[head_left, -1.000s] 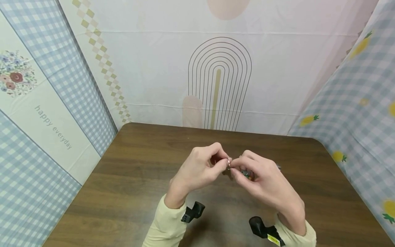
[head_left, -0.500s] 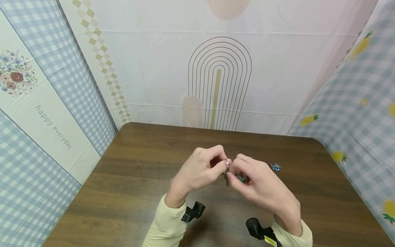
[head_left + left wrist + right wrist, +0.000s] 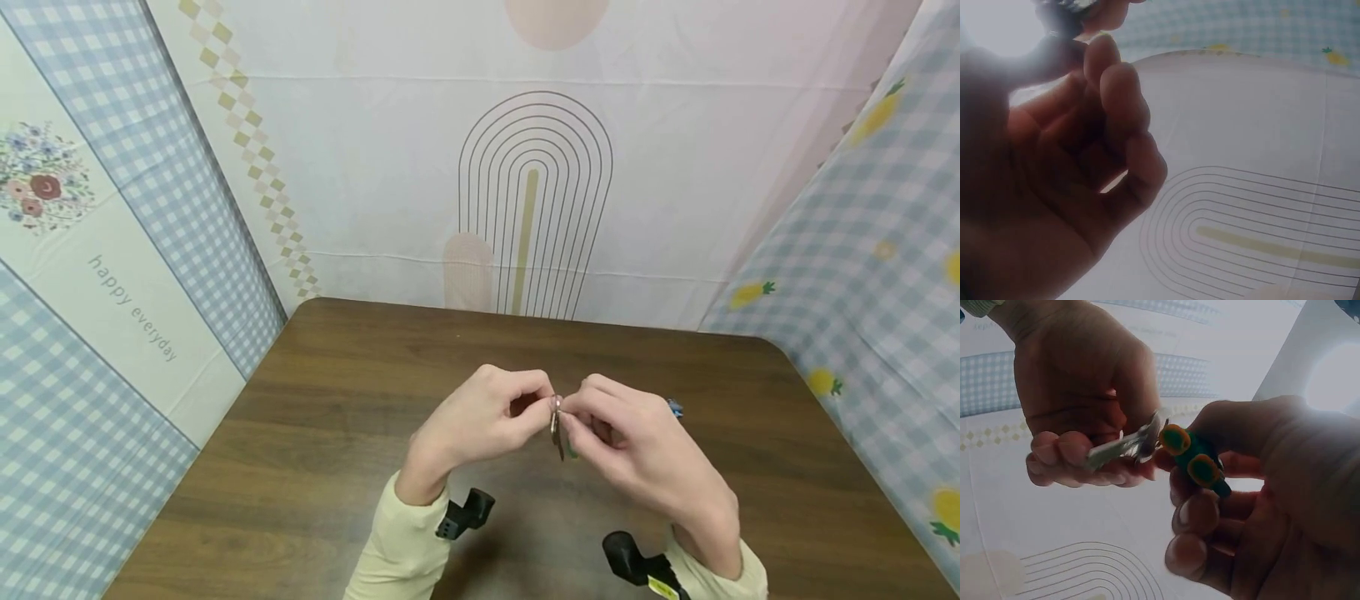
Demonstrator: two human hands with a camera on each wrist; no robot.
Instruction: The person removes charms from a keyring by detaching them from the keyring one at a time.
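Both hands meet above the table at a metal key ring [image 3: 557, 403] with keys [image 3: 557, 435] hanging from it. My left hand [image 3: 480, 421] pinches the ring between thumb and forefinger. Thumb and forefinger of my right hand [image 3: 648, 437] pinch the charm's end close beside the ring. A green and orange keychain charm [image 3: 1200, 459] dangles at the right fingertips in the right wrist view, where a key [image 3: 1113, 450] points toward the left fingers. The exact grip point is partly hidden by the fingertips.
A small blue object [image 3: 676, 407] lies on the brown wooden table [image 3: 322, 417], partly behind the right hand. Patterned cloths hang at the back [image 3: 360, 183] and both sides. Black cameras are strapped to both wrists.
The right hand shifted left, then back right, uncovering and again partly covering the blue object. The keys now hang more plainly below the fingertips. The left hand dipped slightly.
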